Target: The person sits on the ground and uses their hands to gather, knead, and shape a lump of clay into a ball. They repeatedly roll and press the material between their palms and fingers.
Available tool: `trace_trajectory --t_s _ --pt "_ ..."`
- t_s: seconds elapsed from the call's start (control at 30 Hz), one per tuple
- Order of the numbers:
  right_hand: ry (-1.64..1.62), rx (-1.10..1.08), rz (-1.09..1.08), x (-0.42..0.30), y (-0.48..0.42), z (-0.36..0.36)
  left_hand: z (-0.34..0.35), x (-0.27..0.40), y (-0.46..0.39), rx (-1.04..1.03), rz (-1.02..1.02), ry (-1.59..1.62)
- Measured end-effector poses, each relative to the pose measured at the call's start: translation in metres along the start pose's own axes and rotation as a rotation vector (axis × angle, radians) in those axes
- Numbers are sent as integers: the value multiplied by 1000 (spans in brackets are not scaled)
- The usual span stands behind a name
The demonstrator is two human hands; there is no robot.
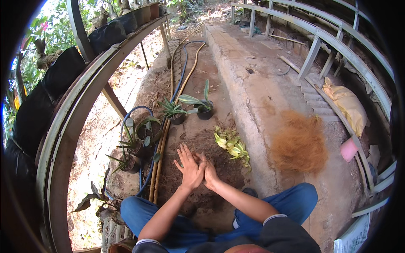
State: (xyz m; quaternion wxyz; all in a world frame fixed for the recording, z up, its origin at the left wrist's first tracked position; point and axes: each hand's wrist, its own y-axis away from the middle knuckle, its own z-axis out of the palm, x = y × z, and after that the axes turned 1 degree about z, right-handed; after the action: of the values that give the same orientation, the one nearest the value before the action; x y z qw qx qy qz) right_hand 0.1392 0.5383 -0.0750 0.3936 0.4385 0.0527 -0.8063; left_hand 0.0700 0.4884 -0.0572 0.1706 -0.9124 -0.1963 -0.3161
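My left hand (190,166) and my right hand (208,170) are pressed together, palm against palm, above a patch of dark soil (202,145) on the ground. The left hand's fingers are spread, and part of the right hand is hidden behind it. No object shows between them, though the palms cannot be seen. Cut yellow-green leaves (232,145) lie just beyond, to the right. Past the hands stand a black pot with a striped-leaf plant (205,110) and a small pot with a spiky green plant (177,117). A heap of orange-brown fibre (297,142) rests on the concrete ledge to the right.
Several potted plants (128,163) stand at the left beside a blue hose (185,69) and yellowish hoses (193,63). A raised rack (95,69) bearing black plant bags runs along the left. At the right are a pink pot (349,150), a yellowish sack (345,101) and metal racks (311,57).
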Motion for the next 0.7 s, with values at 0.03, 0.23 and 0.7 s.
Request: trace_trajectory --t_s 0.03,0.23,0.7 --pt "105 25 -29 3 1 0 -2 -1 0 -37 -25 1" --pt "650 244 -424 -16 -18 -13 14 -1 -4 -80 -308 799" --pt "794 297 -298 11 -12 -14 13 5 -12 281 -452 990"
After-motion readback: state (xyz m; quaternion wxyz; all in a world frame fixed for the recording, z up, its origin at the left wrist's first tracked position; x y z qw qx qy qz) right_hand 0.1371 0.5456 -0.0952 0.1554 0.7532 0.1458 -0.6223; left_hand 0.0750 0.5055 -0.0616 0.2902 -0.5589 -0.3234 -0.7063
